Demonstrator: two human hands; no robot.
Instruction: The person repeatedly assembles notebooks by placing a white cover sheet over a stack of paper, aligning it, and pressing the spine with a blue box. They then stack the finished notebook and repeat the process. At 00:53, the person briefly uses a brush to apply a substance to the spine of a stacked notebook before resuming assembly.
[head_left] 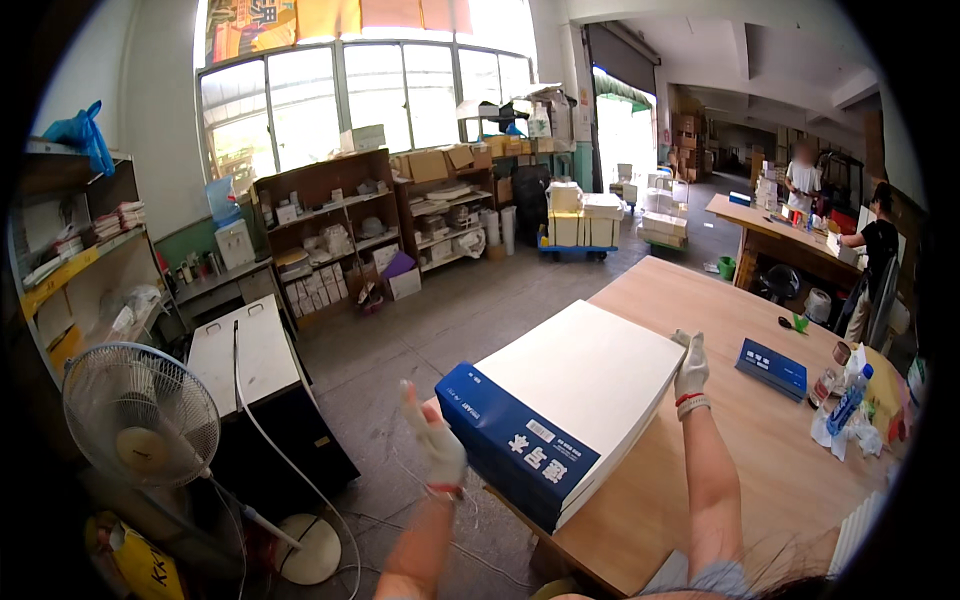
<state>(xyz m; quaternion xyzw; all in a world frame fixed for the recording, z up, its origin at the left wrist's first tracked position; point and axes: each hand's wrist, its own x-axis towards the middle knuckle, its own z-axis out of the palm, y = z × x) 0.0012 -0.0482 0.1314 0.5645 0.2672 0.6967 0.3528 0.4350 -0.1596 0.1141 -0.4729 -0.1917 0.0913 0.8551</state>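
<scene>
White paper stack [590, 365] with blue band [505, 430] lies at table's [770, 450] left edge. Left hand [438, 448] spread, contact unclear; right hand [692, 368] unclenched at right side, probably steadying.

Bright daylight fills wide windows [375, 98] in a pale wall [165, 95], with 2 brown shelf units [318, 180] below. On the grey floor [430, 300] stand a fan [140, 415], a white-topped cabinet [218, 350] and 2 wooden tables [740, 440]; an open doorway [622, 138] glows beyond.

Stack [570, 400] underside hidden; left forearm [415, 548] cropped
</scene>
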